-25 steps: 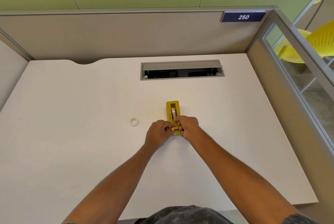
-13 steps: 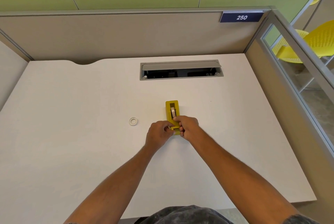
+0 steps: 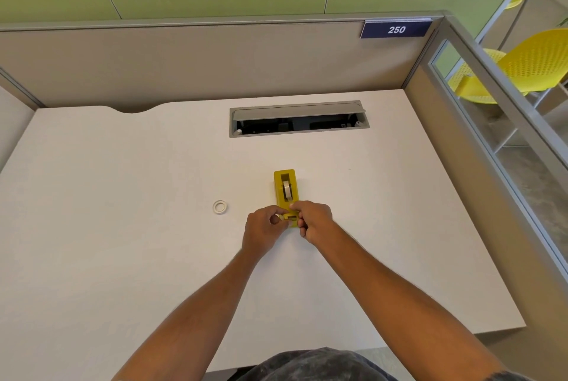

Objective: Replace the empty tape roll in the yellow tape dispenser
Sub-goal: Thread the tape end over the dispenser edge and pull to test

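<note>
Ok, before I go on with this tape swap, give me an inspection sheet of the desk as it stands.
Surface: white desk, mostly bare, with a curved notch at its far edge.
Job's things: yellow tape dispenser at centre, a tape roll seated in it; empty white core lying flat to its left, apart from it.
Clutter: nothing seen.
Grippers: left hand and right hand both pinch at the dispenser's near end; what the fingers hold is too small to tell.
Cables: none on the desk; open cable hatch at the back, contents dark.
Surroundings: beige partition with sign 250; yellow chairs beyond the glass on the right.
</note>
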A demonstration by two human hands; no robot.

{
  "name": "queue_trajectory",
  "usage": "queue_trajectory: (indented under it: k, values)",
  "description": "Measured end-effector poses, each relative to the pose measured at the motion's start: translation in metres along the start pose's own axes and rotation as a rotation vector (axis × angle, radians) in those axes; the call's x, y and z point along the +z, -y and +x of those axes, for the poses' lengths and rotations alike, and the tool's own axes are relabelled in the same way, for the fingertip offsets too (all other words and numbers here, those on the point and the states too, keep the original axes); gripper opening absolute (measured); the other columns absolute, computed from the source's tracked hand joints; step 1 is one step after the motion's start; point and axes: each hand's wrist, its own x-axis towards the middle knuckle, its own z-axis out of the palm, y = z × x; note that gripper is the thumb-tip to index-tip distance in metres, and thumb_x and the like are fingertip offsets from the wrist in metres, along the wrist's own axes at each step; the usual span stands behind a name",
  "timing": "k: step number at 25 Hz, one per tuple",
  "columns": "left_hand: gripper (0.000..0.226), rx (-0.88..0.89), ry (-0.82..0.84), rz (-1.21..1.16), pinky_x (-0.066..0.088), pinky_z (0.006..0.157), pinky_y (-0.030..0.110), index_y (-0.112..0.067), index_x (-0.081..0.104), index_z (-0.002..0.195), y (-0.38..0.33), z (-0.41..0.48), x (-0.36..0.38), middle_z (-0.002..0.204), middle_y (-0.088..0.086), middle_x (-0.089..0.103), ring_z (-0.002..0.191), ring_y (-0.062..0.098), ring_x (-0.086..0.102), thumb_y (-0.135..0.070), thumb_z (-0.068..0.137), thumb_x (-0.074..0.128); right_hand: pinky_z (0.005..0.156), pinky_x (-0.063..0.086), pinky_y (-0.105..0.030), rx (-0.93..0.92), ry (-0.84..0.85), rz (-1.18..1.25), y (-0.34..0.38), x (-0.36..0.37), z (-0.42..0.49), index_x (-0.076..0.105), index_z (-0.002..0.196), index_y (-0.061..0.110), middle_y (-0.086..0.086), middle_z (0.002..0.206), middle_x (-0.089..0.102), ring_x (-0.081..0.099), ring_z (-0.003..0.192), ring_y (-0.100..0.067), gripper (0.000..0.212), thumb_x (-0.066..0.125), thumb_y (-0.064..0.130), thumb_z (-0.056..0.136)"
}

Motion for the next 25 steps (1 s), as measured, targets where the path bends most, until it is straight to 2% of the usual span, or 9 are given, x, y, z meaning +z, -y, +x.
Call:
queue_trajectory:
  k: [3, 9, 12, 17, 20, 23, 25]
  values:
    - [0.02, -0.046, 0.037, -0.124, 0.068, 0.073, 0.031, -0.015, 0.079, 0.113, -0.001, -0.004, 0.002, 0.073, 0.004, 0.082, 0.066, 0.016, 0.08, -0.014, 0.093, 0.077, 0.044, 0.04, -0.02, -0.004, -0.001, 0.001, -0.003, 0.0, -0.004, 0.074, 0.084, 0.005, -0.006, 0.066, 0.058, 0.044, 0.049, -0.011, 0.007, 0.08, 0.007, 0.086]
    - [0.03, -0.149, 0.047, -0.32, 0.068, 0.075, 0.031, -0.019, 0.075, 0.127, -0.003, -0.011, 0.011, 0.087, 0.01, 0.084, 0.076, 0.018, 0.084, -0.01, 0.1, 0.067, 0.039, 0.043, -0.018, 0.006, 0.014, 0.061, -0.01, 0.0, -0.01, 0.073, 0.081, 0.004, -0.003, 0.044, 0.057, 0.047, 0.039, -0.012, 0.008, 0.079, 0.005, 0.085]
    - [0.029, -0.206, 0.059, -0.466, 0.069, 0.085, 0.044, -0.011, 0.074, 0.128, -0.001, -0.011, 0.015, 0.091, 0.019, 0.083, 0.086, 0.03, 0.084, -0.005, 0.1, 0.068, 0.042, 0.042, -0.02, 0.015, 0.018, 0.07, -0.017, 0.0, -0.012, 0.073, 0.08, 0.007, -0.004, 0.046, 0.058, 0.05, 0.042, -0.012, 0.009, 0.081, 0.008, 0.084]
    - [0.027, -0.225, 0.06, -0.484, 0.069, 0.081, 0.04, -0.01, 0.075, 0.126, 0.002, -0.01, 0.016, 0.076, 0.01, 0.08, 0.073, 0.023, 0.08, -0.005, 0.1, 0.067, 0.042, 0.045, -0.02, 0.003, -0.012, 0.072, -0.03, 0.0, -0.014, 0.076, 0.085, 0.009, -0.002, 0.055, 0.063, 0.053, 0.045, -0.012, 0.01, 0.085, 0.014, 0.083]
    - [0.03, -0.22, 0.07, -0.458, 0.067, 0.09, 0.045, -0.015, 0.075, 0.127, 0.004, -0.009, 0.015, 0.086, 0.017, 0.082, 0.089, 0.037, 0.081, -0.006, 0.1, 0.064, 0.043, 0.043, -0.021, -0.022, -0.01, 0.069, -0.036, -0.001, -0.016, 0.079, 0.086, 0.009, -0.002, 0.056, 0.065, 0.053, 0.047, -0.013, 0.006, 0.083, 0.013, 0.084]
    - [0.039, -0.232, 0.093, -0.479, 0.068, 0.088, 0.04, -0.017, 0.074, 0.128, 0.003, -0.01, 0.014, 0.087, 0.01, 0.084, 0.087, 0.025, 0.083, -0.001, 0.095, 0.059, 0.043, 0.041, -0.022, -0.034, -0.019, 0.053, -0.04, -0.002, -0.018, 0.08, 0.089, 0.007, -0.003, 0.061, 0.07, 0.054, 0.049, -0.012, 0.009, 0.083, 0.014, 0.085]
    - [0.042, -0.303, 0.103, -0.59, 0.068, 0.089, 0.045, -0.014, 0.075, 0.125, 0.001, -0.008, 0.014, 0.093, 0.014, 0.084, 0.091, 0.03, 0.083, 0.003, 0.094, 0.055, 0.042, 0.042, -0.021, -0.033, -0.028, 0.053, -0.041, -0.003, -0.019, 0.079, 0.086, 0.009, 0.002, 0.053, 0.069, 0.054, 0.048, -0.012, 0.008, 0.084, 0.015, 0.084]
